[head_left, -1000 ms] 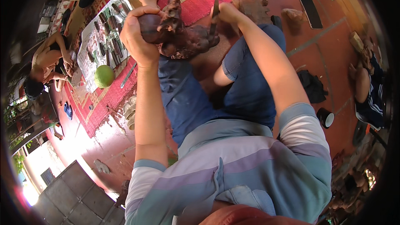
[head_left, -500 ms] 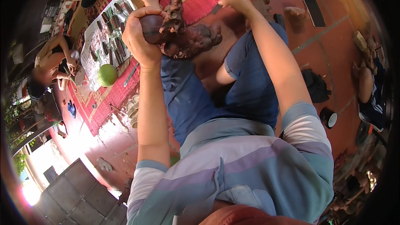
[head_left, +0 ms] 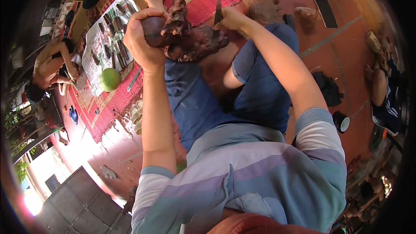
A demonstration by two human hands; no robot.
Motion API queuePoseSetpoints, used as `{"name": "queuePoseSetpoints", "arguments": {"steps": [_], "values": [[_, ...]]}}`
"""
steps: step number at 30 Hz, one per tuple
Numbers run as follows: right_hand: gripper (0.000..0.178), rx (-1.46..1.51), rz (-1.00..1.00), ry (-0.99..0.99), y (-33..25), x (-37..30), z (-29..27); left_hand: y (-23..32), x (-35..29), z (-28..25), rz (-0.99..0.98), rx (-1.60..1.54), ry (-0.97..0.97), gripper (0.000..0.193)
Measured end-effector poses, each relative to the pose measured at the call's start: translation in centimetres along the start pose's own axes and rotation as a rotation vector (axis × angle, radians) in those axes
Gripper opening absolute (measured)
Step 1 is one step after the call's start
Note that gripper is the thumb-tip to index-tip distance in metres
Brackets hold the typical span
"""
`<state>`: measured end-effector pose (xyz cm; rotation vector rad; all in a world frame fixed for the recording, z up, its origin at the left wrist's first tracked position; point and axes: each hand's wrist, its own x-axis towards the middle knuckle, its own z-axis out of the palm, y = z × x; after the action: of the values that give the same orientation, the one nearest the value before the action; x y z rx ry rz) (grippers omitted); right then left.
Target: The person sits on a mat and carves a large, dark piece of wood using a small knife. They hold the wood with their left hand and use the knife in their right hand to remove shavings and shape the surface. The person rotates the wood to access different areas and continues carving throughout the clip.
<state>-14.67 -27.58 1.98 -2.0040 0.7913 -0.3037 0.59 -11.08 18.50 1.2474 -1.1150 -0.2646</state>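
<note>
My left hand (head_left: 145, 45) is wrapped round the rounded, smooth end of a dark red-brown wood carving (head_left: 193, 45). The carving is knobbly and full of hollows, and it is held above my left knee. My right hand (head_left: 234, 19) is closed round a flat, dark, narrow bar that looks like a file (head_left: 218, 9). The file stands nearly upright in the picture, its lower part at the right end of the carving; whether they touch I cannot tell.
Another brown carved wood piece (head_left: 263, 6) stands beyond my right knee, near a phone (head_left: 323, 9) on the tiles. Several hand tools (head_left: 113, 28) lie on a sheet to the left, by a green round fruit (head_left: 110, 79). Other people (head_left: 54, 63) sit nearby. A dark cup (head_left: 341, 122) is at right.
My right hand has moved left and down with the file, from the far right to the carving's right end. The file has turned more upright. My left hand and the carving have barely shifted.
</note>
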Motion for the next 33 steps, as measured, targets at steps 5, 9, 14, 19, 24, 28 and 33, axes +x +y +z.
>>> {"name": "queuePoseSetpoints", "arguments": {"steps": [5, 9, 14, 19, 24, 28, 33], "values": [[0.017, 0.13, 0.06, 0.143, -0.3, 0.7, -2.2, 0.4, -0.1, -0.1, -0.03, -0.009, -0.017, 0.048], [0.014, 0.029, -0.07, 0.143, 2.9, 1.3, -0.1, 0.8, -0.1, 0.1, -0.082, -0.055, -0.054, 0.046], [0.018, 0.489, 0.08, 0.753, 3.6, 1.4, -5.0, 1.4, -0.2, -0.3, -0.095, -0.013, -0.104, 0.051], [0.017, 0.651, -0.011, 0.809, 7.3, -2.4, -8.4, -2.6, -1.6, -2.2, -0.001, -0.088, -0.016, 0.059], [0.023, 1.049, 0.193, 0.828, 4.4, -6.2, -8.9, -8.5, -12.5, -5.5, -0.506, 0.328, 0.261, 0.033], [0.024, 1.121, 0.29, 0.81, 7.4, -6.3, -10.2, -5.9, -20.5, -1.7, -0.468, 0.45, -0.469, 0.037], [0.023, 1.103, 0.335, 0.735, 8.5, -5.3, -10.5, -4.9, -24.3, -0.5, -0.456, 0.457, -1.342, 0.039]]}}
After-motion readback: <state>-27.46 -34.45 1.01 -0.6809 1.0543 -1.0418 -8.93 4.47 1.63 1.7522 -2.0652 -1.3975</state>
